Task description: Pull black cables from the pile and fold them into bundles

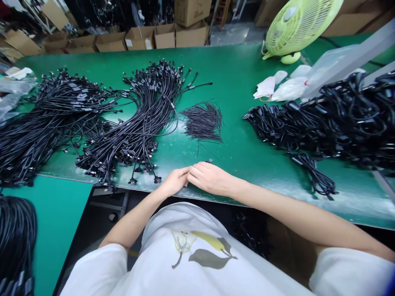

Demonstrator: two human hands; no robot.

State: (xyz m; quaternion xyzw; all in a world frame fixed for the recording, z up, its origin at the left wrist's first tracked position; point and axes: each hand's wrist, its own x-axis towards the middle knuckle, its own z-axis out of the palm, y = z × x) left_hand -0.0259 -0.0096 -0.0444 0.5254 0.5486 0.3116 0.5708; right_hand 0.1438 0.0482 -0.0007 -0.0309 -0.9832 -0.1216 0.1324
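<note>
A: Your fingers (pixel 194 173) are curled together at the lower middle of the frame, your right hand (pixel 212 177) meeting your left hand (pixel 175 181) near the edge. Are you gripping something?

B: I can't tell; your knuckles hide whatever may be between them. A small dark piece (pixel 209 160) shows just beyond your right hand, too little of it to say whether you touch it.

A: Straight above that, near the middle of the frame, you have loose thin black strips (pixel 203 123), lying mostly side by side. Set there, they seem easy for either of your hands to reach.

B: Left of them, your fanned cable bundle (pixel 148 105) has plugs at both ends, laid roughly one way, perhaps so that you can separate single cables. Another cable pile (pixel 40 117) fills the left of the frame.

A: On your right side, coiled cables (pixel 348 119) are heaped at the right edge, with one separate coil (pixel 317 174) below, probably to stay apart from your straight ones.

B: The green surface (pixel 237 82) carries them all, and your fan (pixel 299 31) stands at the upper right, perhaps out of your working space.
</note>
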